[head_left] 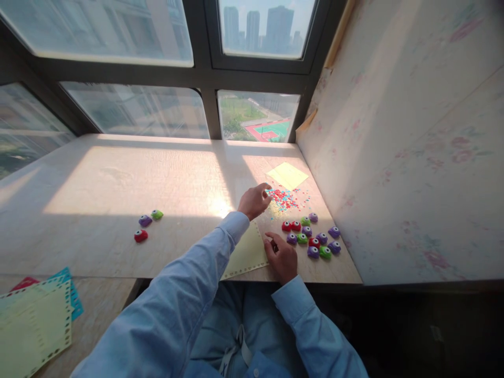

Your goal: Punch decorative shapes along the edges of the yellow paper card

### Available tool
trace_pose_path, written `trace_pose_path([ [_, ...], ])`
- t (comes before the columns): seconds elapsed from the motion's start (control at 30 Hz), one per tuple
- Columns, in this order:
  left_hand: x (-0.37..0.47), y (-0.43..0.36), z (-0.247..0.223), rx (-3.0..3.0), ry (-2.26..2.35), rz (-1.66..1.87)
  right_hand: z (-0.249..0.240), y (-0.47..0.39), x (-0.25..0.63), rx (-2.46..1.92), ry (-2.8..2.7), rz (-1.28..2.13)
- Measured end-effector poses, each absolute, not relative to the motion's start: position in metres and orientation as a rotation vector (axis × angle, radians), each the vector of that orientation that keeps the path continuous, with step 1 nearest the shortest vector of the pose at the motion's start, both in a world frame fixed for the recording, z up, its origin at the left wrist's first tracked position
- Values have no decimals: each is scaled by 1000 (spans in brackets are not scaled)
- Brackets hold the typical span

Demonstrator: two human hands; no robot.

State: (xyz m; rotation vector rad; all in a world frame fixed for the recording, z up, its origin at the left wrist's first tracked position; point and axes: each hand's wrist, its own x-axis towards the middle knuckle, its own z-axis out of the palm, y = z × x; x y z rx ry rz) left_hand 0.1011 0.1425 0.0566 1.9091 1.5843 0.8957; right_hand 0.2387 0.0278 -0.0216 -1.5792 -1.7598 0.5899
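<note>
My left hand [255, 202] reaches across to the left edge of a scatter of small red and blue paper bits [284, 198]. Its fingers are curled together, and what they hold, if anything, is too small to make out. Nearer to me, my right hand [283, 258] rests at the right edge of a pale yellow sheet [246, 254] with holes punched along its border. The fingers of that hand are bent inward, hiding whatever is in them. Just right of it sit several small one-eyed pieces in purple, green and red [314, 242].
A plain yellow paper [287, 176] lies behind the paper bits. Three more one-eyed pieces [145, 220] stand at the left. Punched yellow sheets [37, 325] overlap a blue sheet [76, 299] at the lower left. A wall [394, 157] bounds the right side; windows stand behind.
</note>
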Motion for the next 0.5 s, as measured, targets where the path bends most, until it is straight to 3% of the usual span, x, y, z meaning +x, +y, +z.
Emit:
trace_pose_path([
  [0.3,35,65,43,1308,1694,1316,-22,26,240,-1597,-1752,586],
  [0.4,8,24,25,1119,1915,1397,-24,27,241,-1590,-1771,571],
  [0.5,-23,-6,7,1161,2288,1265,-25,27,242,-1598,-1793,566],
])
